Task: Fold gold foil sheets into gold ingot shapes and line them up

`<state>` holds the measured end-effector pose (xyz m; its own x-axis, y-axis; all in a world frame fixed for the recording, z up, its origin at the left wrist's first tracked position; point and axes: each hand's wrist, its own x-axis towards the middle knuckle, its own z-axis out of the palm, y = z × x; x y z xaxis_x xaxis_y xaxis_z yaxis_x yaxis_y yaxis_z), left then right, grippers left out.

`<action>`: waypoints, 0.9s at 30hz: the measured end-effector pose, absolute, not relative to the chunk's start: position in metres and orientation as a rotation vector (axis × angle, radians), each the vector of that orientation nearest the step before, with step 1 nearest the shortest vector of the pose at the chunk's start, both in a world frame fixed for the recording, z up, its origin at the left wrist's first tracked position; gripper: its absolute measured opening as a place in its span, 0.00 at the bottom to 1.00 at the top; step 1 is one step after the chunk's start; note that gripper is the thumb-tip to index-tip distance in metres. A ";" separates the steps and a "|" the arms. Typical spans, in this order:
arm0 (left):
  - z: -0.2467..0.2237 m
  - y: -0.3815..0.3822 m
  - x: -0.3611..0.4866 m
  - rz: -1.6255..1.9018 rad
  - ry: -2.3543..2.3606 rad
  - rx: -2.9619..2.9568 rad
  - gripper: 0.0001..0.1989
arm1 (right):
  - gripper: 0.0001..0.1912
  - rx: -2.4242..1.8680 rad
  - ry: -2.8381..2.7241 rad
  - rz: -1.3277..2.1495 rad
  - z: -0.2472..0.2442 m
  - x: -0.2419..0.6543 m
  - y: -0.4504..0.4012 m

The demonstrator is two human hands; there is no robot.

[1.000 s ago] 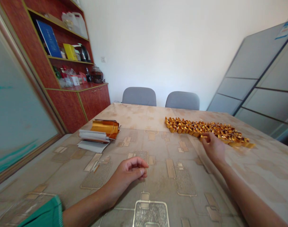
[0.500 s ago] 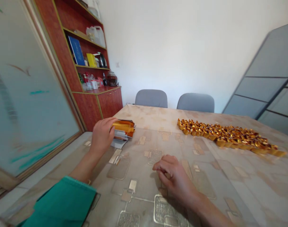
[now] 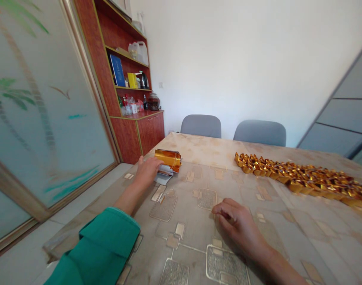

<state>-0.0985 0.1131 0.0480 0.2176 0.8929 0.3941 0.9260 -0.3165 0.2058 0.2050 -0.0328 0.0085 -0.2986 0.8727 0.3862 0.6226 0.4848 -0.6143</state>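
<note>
My left hand [image 3: 147, 172] rests on a stack of white sheets [image 3: 163, 177] topped by a curled sheet of gold foil [image 3: 168, 160], and its fingers are partly hidden behind the stack. My right hand [image 3: 236, 225] sits over the patterned tablecloth [image 3: 181, 213] with curled fingers, and nothing shows in them. It is apart from the long band of folded gold-foil ingots [image 3: 300, 180], which lies on the table to the right. A green sleeve [image 3: 103, 245] covers my left forearm.
Two grey chairs [image 3: 201, 126] stand beyond the far table edge. A red-brown cabinet [image 3: 148, 132] with cluttered shelves is at the back left. A frosted glass door [image 3: 44, 118] runs along the left, and a grey panel [image 3: 344, 114] leans at the right.
My left hand has moved from the middle of the table onto the foil stack. My right hand has left the gold band and moved to the table's middle. The view has swung left.
</note>
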 end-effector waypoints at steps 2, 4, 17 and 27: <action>0.050 0.113 -0.100 -0.710 -1.793 -2.374 0.14 | 0.11 -1.225 -2.039 0.462 0.008 0.205 -0.033; 0.050 0.112 -0.101 -0.729 -1.796 -2.349 0.11 | 0.11 -1.214 -2.042 0.464 0.007 0.205 -0.033; 0.048 0.112 -0.106 -0.909 -1.834 -2.207 0.06 | 0.11 -1.261 -2.054 0.499 0.007 0.206 -0.032; 0.049 0.114 -0.103 -1.294 -1.643 -2.064 0.09 | 0.09 -1.253 -1.889 0.612 0.002 0.204 -0.031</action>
